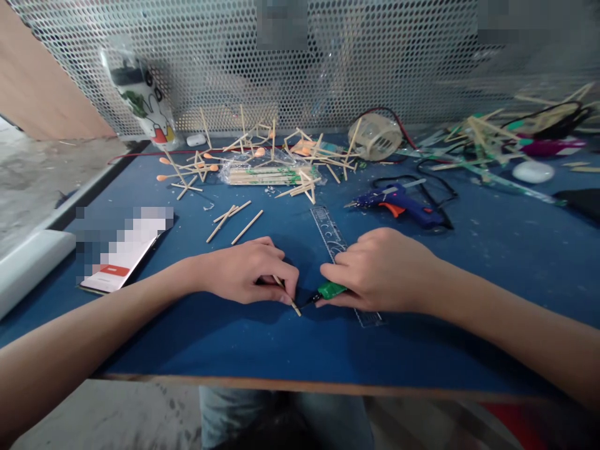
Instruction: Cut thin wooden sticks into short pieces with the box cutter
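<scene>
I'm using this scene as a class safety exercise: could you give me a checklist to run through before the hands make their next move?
1. Thin stick held: ok. The left hand pinches the thin stick close to its near end.
2. Green-handled tool held: ok. The right hand grips the green-handled tool.
3. Tool tip touching the stick: cannot tell. The tip is right beside it, but contact is too small to make out.
4. Left fingertips well away from the tip: not ok, I'd judge; they look close.
5. Clear ruler uncovered: not ok. The right hand hides its middle.
6. Glue gun apart from both hands: ok. It lies beyond the right hand.
</scene>
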Demonstrator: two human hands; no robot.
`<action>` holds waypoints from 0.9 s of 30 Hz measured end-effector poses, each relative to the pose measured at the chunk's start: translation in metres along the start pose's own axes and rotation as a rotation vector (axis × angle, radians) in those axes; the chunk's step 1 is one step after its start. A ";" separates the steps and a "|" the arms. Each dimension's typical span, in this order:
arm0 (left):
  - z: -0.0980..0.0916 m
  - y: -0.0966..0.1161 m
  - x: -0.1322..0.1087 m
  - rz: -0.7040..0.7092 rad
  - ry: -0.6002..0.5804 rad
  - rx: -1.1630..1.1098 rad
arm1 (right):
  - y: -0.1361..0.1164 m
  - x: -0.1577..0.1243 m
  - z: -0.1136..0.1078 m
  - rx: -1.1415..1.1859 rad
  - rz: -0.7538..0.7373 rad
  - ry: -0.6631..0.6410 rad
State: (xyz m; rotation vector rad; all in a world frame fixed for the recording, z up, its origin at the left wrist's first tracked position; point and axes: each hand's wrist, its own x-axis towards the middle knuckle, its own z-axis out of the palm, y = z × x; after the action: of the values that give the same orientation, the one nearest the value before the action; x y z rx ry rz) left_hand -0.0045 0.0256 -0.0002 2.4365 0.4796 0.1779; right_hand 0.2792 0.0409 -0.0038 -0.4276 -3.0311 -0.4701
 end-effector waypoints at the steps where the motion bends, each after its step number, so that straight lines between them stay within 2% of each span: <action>1: 0.000 0.000 0.000 -0.004 -0.002 0.002 | 0.000 0.001 0.000 0.002 0.000 -0.007; 8: -0.001 0.002 0.000 0.014 -0.011 0.036 | -0.013 0.008 -0.006 0.048 0.068 -0.123; 14: 0.001 0.004 0.001 0.018 0.007 0.023 | -0.010 0.006 -0.008 0.025 0.024 -0.110; 17: 0.002 0.003 0.001 0.017 0.026 0.039 | -0.013 0.005 -0.011 0.025 0.069 -0.096; 21: 0.003 0.003 0.000 -0.003 0.054 0.034 | -0.016 0.006 -0.015 0.036 0.090 -0.150; 24: 0.003 0.003 -0.001 -0.018 0.043 0.021 | -0.012 0.008 -0.012 0.065 0.041 -0.174; 27: 0.002 0.002 -0.001 -0.007 0.017 0.019 | -0.008 0.009 -0.004 0.060 0.016 -0.119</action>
State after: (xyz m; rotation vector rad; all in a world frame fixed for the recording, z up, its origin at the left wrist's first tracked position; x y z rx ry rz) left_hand -0.0043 0.0224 -0.0001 2.4530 0.4989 0.1924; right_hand 0.2680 0.0345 -0.0011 -0.4936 -3.1438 -0.3640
